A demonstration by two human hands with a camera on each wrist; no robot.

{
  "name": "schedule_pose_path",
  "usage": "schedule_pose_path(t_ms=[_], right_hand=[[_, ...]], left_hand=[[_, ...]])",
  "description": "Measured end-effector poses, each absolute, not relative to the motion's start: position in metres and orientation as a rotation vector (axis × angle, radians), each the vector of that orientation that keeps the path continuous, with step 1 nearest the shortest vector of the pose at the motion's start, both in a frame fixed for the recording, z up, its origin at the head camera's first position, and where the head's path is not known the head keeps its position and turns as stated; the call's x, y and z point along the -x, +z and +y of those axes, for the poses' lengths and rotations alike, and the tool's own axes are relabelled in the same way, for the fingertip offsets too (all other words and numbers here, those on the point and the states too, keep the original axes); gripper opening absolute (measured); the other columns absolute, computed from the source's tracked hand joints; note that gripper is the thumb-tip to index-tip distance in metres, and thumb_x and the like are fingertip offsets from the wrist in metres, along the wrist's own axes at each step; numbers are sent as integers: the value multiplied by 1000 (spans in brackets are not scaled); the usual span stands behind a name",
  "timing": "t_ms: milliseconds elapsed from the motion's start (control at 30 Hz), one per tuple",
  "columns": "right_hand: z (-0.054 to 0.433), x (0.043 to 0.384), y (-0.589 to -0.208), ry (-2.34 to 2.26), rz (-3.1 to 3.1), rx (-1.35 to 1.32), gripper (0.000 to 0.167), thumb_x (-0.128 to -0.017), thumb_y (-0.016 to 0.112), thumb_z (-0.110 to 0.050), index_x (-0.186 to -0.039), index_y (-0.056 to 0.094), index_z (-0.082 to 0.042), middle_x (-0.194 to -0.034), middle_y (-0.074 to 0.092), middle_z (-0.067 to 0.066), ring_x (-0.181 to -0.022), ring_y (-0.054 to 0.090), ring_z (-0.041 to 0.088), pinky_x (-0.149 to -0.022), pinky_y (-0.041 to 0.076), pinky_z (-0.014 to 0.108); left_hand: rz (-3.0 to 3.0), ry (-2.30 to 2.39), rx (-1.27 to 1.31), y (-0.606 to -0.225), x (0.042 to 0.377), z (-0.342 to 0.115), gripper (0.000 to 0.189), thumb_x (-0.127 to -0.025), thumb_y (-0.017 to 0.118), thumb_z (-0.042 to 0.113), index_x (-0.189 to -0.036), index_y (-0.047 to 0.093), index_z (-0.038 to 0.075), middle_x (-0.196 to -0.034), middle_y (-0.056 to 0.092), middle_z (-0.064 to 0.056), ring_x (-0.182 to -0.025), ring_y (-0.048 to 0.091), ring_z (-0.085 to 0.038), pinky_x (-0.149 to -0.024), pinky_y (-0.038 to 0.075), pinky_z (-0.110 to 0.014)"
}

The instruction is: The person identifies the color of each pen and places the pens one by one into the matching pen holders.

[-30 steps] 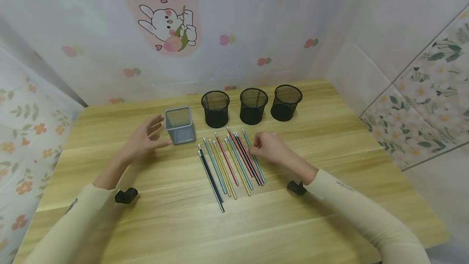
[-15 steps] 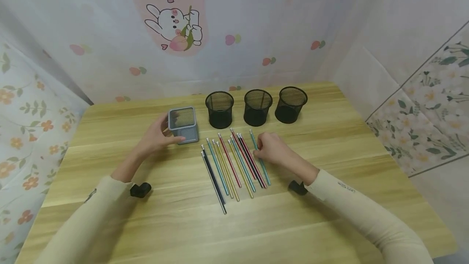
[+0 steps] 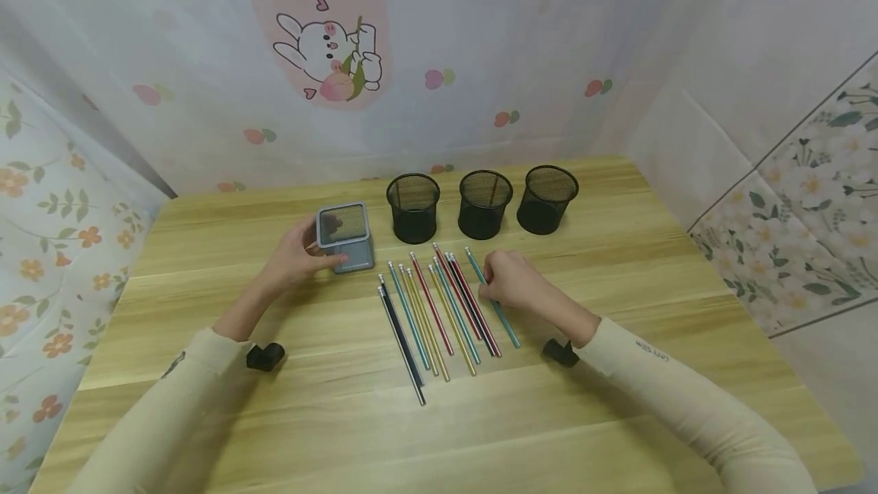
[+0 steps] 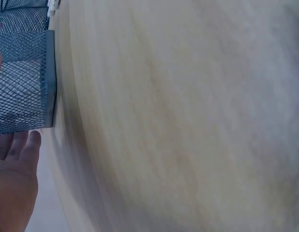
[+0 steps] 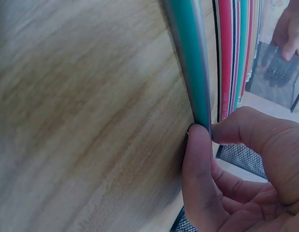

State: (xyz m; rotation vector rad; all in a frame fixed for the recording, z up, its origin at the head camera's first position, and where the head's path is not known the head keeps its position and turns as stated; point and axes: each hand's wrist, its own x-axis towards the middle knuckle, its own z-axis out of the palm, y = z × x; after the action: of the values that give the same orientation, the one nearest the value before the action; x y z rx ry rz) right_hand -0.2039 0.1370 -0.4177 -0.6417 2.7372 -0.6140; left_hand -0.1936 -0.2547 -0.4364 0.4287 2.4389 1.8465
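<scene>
My left hand grips the grey square mesh pencil holder at the left of the row, thumb across its front and fingers round the far side. In the left wrist view the holder's mesh wall stands beside the fingers. My right hand pinches a teal pencil between thumb and index finger near its middle. This pencil lies at the right end of a spread of pencils in black, teal, gold and red, slightly angled away from them. The right wrist view shows the pinched teal shaft close up.
Three round black mesh pencil cups stand in a row at the back, right of the grey holder. The wooden table meets a printed curtain behind and patterned sheets at both sides.
My left hand has moved right and taken hold of the grey holder. My right hand has pinched the teal pencil and drawn it slightly right, away from the other pencils.
</scene>
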Motion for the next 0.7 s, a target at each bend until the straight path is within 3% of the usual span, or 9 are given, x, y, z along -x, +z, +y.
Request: schedule_pose_path(t_ms=[200,400,700], right_hand=[[138,205,-418,-624,2693,611,26,-87,72,-8,-67,56,-10,-61,54,1,-46,48,11,-48,38,26],[142,203,-417,-670,2634,631,17,-86,69,-4,-73,58,-7,-56,56,1,-44,58,13,-46,41,23],[152,201,-407,-790,2560,617,11,-87,67,-2,-82,56,-4,-59,56,1,-45,50,10,-41,36,20]], left_hand=[[2473,1801,-424,-436,194,-256,67,-85,81,-4,-142,45,-9,-142,48,-28,-135,44,-39,-113,37,-46],[2468,1797,-418,-438,195,-256,68,-85,81,-3,-142,44,-8,-143,48,-27,-137,42,-39,-116,33,-49],[2504,1755,-433,-434,194,-254,67,-86,80,-3,-142,43,-9,-142,47,-28,-137,42,-42,-114,35,-52]])
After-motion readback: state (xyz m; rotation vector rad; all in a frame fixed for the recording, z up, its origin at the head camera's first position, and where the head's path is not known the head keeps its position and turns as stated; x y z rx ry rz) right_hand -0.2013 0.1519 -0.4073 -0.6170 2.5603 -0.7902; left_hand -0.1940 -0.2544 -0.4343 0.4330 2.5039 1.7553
